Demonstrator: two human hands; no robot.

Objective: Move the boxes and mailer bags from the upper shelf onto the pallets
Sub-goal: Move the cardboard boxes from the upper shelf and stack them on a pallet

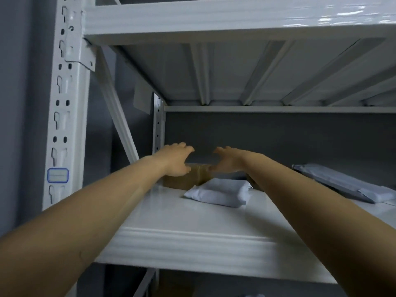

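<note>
Both grips spread, unclenched: left hand (pixel 176 160), right hand (pixel 228 160) flank box (pixel 192 177); box axis unclear

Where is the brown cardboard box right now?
The cardboard box sits far back on the shelf, left of centre, between both hands, behind a white mailer bag.

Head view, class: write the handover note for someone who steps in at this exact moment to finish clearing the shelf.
Left hand and right hand: both open, reaching either side of the brown box at the back of the shelf; no grip closed yet.
White mailer bag lies in front of the box; grey mailer bags lie to the right.
Pallets are not in view.
Left: carry the box, then the bags, down.
</note>
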